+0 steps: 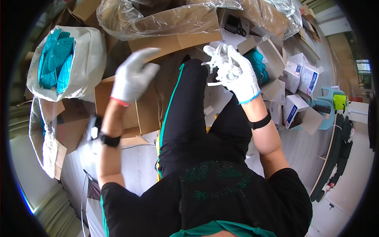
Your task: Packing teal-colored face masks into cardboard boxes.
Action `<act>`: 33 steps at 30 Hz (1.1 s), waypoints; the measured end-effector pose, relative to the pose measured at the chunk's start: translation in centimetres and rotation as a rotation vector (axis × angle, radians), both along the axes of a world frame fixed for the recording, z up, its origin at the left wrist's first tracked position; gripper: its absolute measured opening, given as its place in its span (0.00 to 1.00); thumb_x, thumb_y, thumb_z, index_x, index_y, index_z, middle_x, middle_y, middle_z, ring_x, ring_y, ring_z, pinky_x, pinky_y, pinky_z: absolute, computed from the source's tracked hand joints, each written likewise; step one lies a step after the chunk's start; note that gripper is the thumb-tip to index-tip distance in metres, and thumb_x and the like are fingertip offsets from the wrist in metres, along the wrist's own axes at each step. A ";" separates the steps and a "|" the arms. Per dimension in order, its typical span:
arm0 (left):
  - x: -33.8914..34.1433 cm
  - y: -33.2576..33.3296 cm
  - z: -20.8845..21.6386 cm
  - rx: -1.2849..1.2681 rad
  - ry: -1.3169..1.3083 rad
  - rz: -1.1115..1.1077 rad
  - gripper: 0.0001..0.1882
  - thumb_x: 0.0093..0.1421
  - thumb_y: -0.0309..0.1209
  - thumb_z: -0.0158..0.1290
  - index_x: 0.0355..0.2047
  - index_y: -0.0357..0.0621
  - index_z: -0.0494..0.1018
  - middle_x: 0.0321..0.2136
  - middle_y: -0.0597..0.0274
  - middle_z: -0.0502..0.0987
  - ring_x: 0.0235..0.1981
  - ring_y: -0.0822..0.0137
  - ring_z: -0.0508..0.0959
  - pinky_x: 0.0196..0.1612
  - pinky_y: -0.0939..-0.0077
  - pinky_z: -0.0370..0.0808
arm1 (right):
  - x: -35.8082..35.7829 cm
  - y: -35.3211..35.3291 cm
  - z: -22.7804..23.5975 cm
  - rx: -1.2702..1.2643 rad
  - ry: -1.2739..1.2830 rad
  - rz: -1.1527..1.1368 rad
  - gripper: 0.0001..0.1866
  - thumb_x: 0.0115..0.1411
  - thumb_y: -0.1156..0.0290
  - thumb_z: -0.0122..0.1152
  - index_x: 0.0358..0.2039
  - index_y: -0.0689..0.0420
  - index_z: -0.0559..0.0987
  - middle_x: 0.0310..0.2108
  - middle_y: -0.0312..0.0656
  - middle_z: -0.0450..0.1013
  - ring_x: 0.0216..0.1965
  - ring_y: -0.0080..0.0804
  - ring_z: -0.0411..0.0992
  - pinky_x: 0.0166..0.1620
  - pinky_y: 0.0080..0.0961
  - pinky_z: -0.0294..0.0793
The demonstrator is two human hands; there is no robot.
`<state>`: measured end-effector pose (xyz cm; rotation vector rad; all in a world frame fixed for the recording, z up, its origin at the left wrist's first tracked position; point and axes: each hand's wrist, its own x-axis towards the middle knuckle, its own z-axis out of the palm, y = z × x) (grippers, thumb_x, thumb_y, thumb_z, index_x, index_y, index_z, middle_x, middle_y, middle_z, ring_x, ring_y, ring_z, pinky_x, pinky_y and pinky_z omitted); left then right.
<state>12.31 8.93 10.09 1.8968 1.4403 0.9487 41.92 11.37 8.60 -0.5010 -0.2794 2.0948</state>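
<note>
My right hand (245,81), in a white knit glove with a blue cuff edge, is closed around a crumpled bunch of white strips (222,59) with thin loose ends. Their exact kind is hard to tell. My left hand (133,77), in a white glove with a red cuff edge, is raised over an open cardboard box (149,110). Its fingers point to the right with the thumb apart, a little blurred, and nothing shows in them. Left of it stands a white sack (91,55) holding folded teal pieces (56,63).
A carton lined with clear plastic (169,23) stands ahead. Black-handled scissors (235,27) lie beyond my right hand. Right of it, an open box holds teal pieces (258,65), near small white-and-blue boxes (308,79). A light blue chair (327,114) stands farther right.
</note>
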 end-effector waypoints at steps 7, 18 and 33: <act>11.9 0.7 -5.6 -0.113 -0.526 -0.376 0.27 0.53 0.32 0.62 0.51 0.36 0.69 0.44 0.51 0.75 0.48 0.63 0.76 0.53 0.72 0.70 | 0.4 -1.6 0.1 -0.013 -0.024 -0.028 0.15 0.69 0.62 0.44 0.44 0.59 0.74 0.51 0.57 0.71 0.20 0.18 0.67 0.19 0.11 0.66; 14.2 -1.9 -6.0 -0.122 -0.240 -0.300 0.08 0.66 0.27 0.46 0.33 0.34 0.69 0.23 0.49 0.73 0.25 0.57 0.74 0.31 0.69 0.71 | 2.4 -1.5 -2.6 0.087 -0.502 -0.232 0.14 0.69 0.66 0.43 0.46 0.62 0.72 0.42 0.49 0.76 0.23 0.27 0.72 0.17 0.14 0.63; 13.1 0.0 -3.0 -0.792 -0.910 -0.378 0.19 0.70 0.43 0.38 0.46 0.41 0.68 0.20 0.68 0.64 0.17 0.81 0.58 0.19 0.86 0.56 | 3.5 -0.8 -2.7 0.072 0.331 0.014 0.09 0.68 0.67 0.42 0.32 0.57 0.67 0.20 0.35 0.63 0.15 0.21 0.60 0.16 0.15 0.64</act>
